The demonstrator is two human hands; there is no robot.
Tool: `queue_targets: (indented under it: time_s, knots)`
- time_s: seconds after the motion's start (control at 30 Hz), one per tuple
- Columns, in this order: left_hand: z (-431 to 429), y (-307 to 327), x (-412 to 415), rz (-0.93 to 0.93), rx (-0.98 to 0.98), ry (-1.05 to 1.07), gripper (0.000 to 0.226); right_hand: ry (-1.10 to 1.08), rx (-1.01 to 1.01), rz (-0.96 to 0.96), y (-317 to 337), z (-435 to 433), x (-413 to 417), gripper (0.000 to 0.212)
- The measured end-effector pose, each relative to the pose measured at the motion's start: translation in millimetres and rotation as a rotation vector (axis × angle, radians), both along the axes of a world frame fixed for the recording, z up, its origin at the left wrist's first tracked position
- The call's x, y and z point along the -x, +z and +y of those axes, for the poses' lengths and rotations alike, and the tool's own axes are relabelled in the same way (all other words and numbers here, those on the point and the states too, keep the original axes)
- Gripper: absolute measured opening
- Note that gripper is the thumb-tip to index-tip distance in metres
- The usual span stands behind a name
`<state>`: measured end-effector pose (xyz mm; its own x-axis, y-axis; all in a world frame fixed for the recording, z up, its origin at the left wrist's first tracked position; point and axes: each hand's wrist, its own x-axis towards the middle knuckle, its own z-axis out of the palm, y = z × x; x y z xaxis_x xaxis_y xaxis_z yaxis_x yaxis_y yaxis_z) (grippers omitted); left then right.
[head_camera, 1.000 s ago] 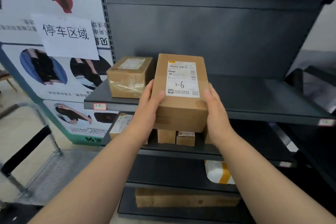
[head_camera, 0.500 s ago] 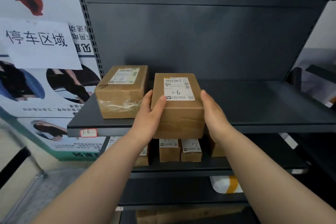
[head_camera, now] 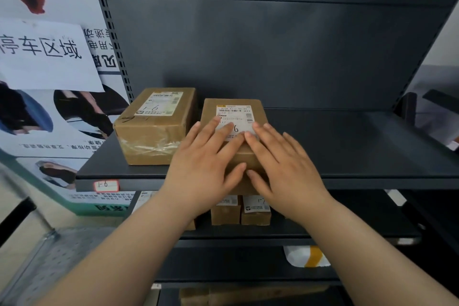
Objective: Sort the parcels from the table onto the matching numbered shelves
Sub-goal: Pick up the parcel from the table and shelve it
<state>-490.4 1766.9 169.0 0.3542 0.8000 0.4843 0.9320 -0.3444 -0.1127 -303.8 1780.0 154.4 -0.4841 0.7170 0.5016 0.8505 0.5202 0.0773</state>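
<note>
No longer gripping its sides, the left hand (head_camera: 203,171) and right hand (head_camera: 288,171) now lie flat, fingers straight, atop the parcel (head_camera: 210,113), which rests beneath them on the 1-6 shelf (head_camera: 360,151).

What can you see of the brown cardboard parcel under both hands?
The brown cardboard parcel is a closed rectangular box lying flat at the front of the dark metal shelf. Its white top label shows a barcode and a handwritten 6. The left hand and right hand press flat on its top, fingers straight. A taped cardboard box stands just left of it.
</note>
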Motion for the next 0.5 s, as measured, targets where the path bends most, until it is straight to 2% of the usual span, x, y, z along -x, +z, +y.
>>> queue_targets:
  time_s: [0.17,0.5]
  knots:
    - [15,0,-3,-0.001,-0.004,0.024,0.057,-0.012,0.014,0.065,-1,16,5,0.06]
    - [63,2,4,0.071,-0.011,0.088,0.057,0.006,0.029,0.043,5,63,11,0.059]
